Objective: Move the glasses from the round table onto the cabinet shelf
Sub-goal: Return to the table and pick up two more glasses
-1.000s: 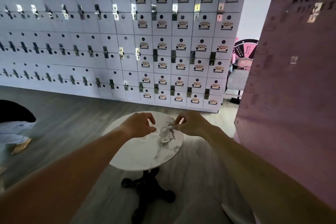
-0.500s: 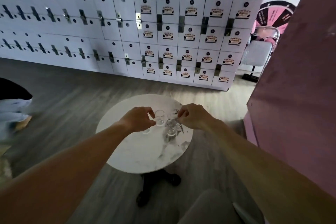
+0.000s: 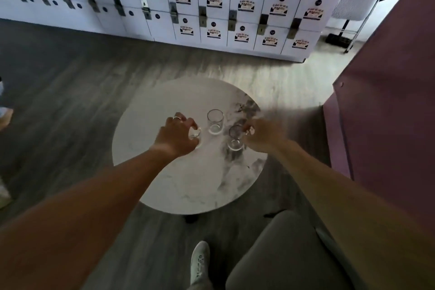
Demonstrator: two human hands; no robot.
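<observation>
the left hand [image 3: 175,135] reaches over the left part of the round table [image 3: 150,125] with its fingers curled round the left glass [image 3: 195,134], gripping it from the side near the rim; most of that glass is hidden behind the hand, and whether it is lifted off the marble top cannot be told. just to the right, the middle glass [image 3: 215,121] stands upright and alone on the table, touched by neither hand. further right, the right glass [image 3: 235,138] stands over the dark-veined patch of the marble, and the right hand [image 3: 262,135] is at its side with fingers bent toward it; the hand is blurred, so whether it is gripping or only touching cannot be told. three clear glasses are in view, all at the table. a white shoe [image 3: 200,263] shows on the grey floor below. a pink cabinet [image 3: 388,101] rises at the far right, with white lockers [image 3: 235,7] along the back.
</observation>
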